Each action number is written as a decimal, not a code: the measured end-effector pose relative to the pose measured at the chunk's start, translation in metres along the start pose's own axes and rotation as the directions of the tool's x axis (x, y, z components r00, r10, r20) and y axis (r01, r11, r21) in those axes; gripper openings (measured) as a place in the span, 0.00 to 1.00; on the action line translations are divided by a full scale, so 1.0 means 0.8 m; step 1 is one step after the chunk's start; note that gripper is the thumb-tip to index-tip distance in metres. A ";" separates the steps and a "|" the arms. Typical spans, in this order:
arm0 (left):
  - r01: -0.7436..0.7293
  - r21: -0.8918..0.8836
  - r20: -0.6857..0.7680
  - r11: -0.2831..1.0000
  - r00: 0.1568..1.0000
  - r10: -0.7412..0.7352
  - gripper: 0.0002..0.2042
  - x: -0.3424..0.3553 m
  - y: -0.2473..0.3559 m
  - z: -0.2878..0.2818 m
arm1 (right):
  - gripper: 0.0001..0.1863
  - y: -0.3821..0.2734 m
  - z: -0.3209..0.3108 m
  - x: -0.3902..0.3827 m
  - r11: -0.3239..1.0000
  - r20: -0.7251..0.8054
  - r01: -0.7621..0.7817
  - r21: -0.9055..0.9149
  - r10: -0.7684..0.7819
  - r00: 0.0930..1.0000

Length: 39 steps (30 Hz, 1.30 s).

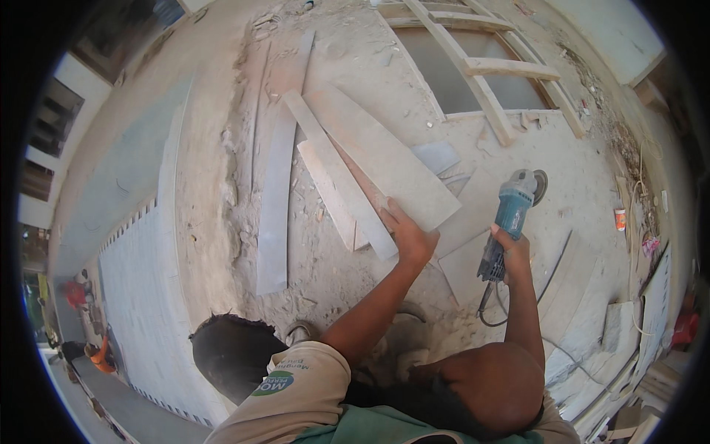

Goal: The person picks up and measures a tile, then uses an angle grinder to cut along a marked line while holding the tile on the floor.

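Note:
My right hand [511,250] is wrapped round the lower body of an angle grinder [512,211] with a teal and black case. Its disc [541,186] points up and away from me; a dark cable runs off its lower end. My left hand [409,234] grips the near edge of a wide, dusty flat panel [388,153], fingers over the top. Beside that hand lies a narrow strip [336,172], partly alongside the panel. Under them shows a thicker pale piece [325,194]. The disc is apart from the panel.
A long grey strip [279,181] lies to the left on dusty ground. Far right, a wooden frame [481,68] rests over a grey sheet. Another flat panel [473,266] lies below the grinder. An orange cup [620,219] stands at right. People [100,354] are at far left.

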<state>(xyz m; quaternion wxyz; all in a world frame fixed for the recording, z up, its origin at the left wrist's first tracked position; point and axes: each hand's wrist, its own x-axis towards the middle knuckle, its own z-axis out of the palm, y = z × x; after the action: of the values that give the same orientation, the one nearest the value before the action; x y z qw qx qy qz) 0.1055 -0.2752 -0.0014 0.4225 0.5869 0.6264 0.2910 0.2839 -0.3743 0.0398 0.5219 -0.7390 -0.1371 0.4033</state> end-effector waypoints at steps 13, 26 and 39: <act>0.071 -0.725 0.054 0.685 0.997 -0.046 0.19 0.062 -0.016 -0.018 | 0.20 -0.014 0.005 -0.006 1.000 -0.004 0.009 0.018 -0.009 1.000; -0.025 -0.667 0.088 0.745 0.990 0.112 0.20 0.131 0.007 0.042 | 0.22 -0.025 -0.002 -0.003 0.999 -0.032 0.019 -0.047 -0.021 0.999; 0.210 -0.095 0.280 0.973 0.944 -0.176 0.20 0.182 -0.055 0.152 | 0.22 -0.029 0.003 0.006 0.999 -0.022 0.002 -0.048 -0.003 1.000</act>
<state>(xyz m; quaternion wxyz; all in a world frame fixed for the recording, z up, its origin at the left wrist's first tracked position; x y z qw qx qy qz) 0.1963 -0.1543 -0.1246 0.5659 0.5295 0.5984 0.2035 0.2903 -0.3603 0.0576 0.5060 -0.7555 -0.1418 0.3913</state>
